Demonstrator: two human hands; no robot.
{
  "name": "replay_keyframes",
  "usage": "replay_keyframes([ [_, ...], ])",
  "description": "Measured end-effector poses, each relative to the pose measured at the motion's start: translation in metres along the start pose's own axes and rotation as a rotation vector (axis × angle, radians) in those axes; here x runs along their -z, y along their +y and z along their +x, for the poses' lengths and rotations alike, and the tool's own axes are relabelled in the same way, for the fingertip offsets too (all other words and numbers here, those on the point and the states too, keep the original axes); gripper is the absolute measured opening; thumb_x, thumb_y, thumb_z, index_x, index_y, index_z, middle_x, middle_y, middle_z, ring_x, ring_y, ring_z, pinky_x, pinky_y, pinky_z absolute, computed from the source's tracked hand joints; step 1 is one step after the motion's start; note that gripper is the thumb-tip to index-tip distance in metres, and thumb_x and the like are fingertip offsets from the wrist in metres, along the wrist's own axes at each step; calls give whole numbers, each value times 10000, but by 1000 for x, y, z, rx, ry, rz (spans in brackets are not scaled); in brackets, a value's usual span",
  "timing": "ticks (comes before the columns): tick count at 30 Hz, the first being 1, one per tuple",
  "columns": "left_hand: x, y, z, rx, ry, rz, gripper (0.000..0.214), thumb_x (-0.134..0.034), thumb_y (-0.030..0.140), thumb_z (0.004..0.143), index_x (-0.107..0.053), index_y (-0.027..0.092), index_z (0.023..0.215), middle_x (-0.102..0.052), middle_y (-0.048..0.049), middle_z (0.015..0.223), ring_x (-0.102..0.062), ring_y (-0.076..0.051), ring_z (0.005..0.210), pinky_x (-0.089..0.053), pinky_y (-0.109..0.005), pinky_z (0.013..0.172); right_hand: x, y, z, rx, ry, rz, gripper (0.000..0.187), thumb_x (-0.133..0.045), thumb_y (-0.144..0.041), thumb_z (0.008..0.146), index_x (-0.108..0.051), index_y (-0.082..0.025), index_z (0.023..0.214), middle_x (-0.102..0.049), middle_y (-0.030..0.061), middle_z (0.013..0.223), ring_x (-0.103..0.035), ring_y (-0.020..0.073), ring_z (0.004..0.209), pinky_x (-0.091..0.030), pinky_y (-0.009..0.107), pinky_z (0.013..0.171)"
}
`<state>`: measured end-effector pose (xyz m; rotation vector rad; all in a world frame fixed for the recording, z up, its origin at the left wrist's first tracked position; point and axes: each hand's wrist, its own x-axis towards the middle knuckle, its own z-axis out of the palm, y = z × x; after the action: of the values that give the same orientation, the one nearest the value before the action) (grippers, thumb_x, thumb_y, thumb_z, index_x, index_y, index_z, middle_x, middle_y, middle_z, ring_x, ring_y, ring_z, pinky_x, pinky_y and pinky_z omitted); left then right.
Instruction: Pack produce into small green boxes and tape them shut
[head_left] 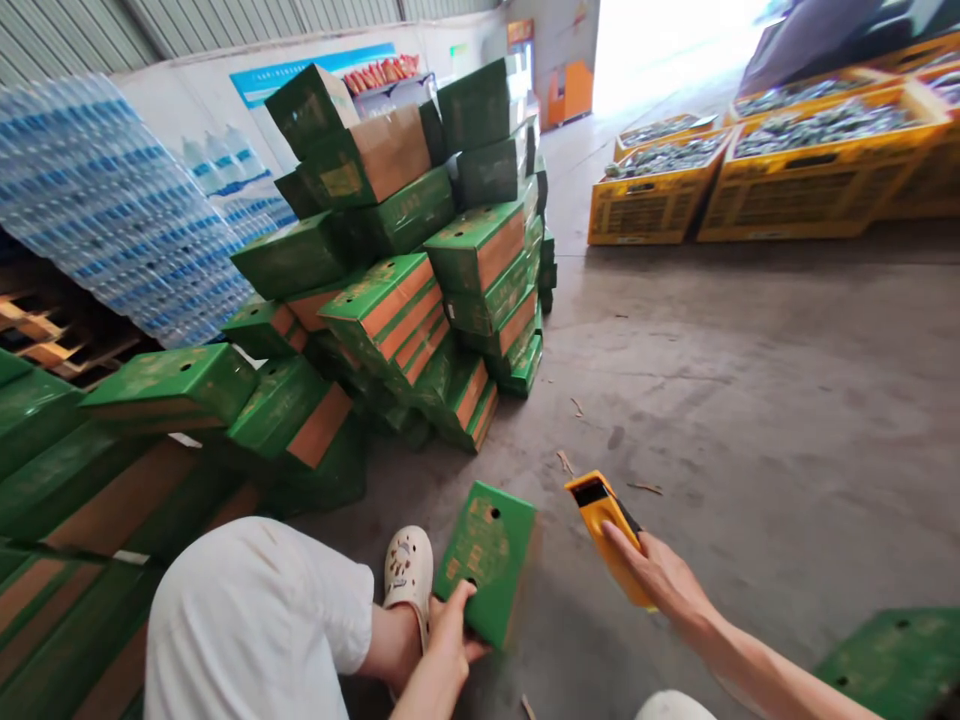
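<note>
My left hand (450, 628) grips the near end of a green cardboard box (491, 555), with the thumb on top by a round hole. The box is tilted close to the floor, beside a cream clog (409, 565) on my foot. Off to the right, my right hand (664, 575) is wrapped round a yellow handheld tool (611, 545) with a dark opening at its far end. What kind of tool it is I cannot make out. It is apart from the box.
Uneven stacks of green boxes (405, 300) rise ahead and to the left. Another green box (892, 660) lies at lower right. Yellow crates (787, 205) of greyish items stand at the back right. Shrink-wrapped bottles (112, 200) are piled at left. Scraps (645, 488) lie on the concrete floor.
</note>
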<state>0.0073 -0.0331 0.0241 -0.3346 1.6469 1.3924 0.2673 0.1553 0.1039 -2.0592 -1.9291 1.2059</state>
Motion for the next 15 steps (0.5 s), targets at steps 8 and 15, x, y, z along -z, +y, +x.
replay_keyframes([
  [8,8,139,53,-40,165,-258,382,-671,387,904,-615,231,1249,-710,-96,1007,-776,-339,1050,-698,-428,754,-11,18,2,-93,-34,-19,539,-411,-653,981,-610,-244,691,-746,136,792,-748,316,830,-546,378,743],
  [15,47,203,81,-295,387,-164,509,-729,324,852,-537,311,1323,-685,-76,1298,-717,-343,1224,-700,-455,781,-24,1,10,-70,-74,-47,531,-439,-626,1009,-628,-227,713,-768,135,834,-748,288,818,-535,341,722],
])
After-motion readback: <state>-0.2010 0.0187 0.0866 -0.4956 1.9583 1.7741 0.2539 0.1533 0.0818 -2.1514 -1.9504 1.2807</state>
